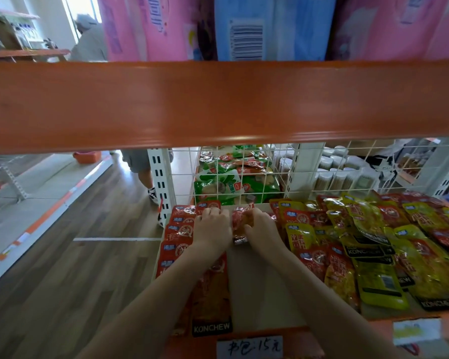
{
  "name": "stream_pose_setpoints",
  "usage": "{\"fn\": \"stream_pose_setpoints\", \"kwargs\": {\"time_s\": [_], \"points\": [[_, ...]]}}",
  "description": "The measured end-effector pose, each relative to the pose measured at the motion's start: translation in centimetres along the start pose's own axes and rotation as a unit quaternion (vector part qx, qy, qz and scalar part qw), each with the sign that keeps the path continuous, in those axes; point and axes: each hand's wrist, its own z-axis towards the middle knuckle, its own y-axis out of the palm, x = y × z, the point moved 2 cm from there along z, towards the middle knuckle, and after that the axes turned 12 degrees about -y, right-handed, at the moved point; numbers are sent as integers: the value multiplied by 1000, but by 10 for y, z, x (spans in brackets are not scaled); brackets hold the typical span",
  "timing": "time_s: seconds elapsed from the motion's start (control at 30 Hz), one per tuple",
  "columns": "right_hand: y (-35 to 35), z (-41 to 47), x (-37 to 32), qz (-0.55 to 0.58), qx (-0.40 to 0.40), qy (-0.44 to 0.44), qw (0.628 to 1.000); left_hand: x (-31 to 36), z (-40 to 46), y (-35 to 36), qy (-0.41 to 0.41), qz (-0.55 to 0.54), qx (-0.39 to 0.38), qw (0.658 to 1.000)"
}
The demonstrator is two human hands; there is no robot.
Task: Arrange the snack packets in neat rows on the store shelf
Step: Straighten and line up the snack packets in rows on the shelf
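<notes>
Both hands reach deep into the shelf [257, 288]: left hand [213, 226] presses red packets [178, 229], right hand [262, 226] grips one packet [239, 224].

A single wide-angle head-worn view looks forward and down from just in front of a store shelf [257, 275], close enough that both forearms reach in from the bottom edge. The orange edge of the shelf above [218, 104] crosses the frame near the lens, blurred. The wire mesh back [335, 164] faces the camera; the aisle floor [75, 242] runs along the left.
</notes>
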Motion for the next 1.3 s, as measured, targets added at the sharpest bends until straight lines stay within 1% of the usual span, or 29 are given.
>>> {"fn": "stream_pose_setpoints", "kwargs": {"time_s": [0.07,0.2,0.33,0.53,0.83,1.07,1.3], "points": [[-1,0,-4,-15,-7,-2,1000,-1,1,3,-4,21,-24,999],[2,-4,-13,-80,-22,-39,996,-2,1,3,4,35,-38,999],[4,-11,-16,-115,-101,-74,985,-2,2,3,13,57,-54,997],[3,-11,-12,-135,-174,-95,971,-3,4,4,11,57,-57,997],[6,-9,-12,-130,-142,-120,974,-7,4,3,27,8,-46,999],[10,-4,-10,-125,-170,-91,973,-8,5,2,26,-1,-33,999],[8,-5,-11,-144,-184,-92,968,-9,4,2,29,3,-20,999]]}}
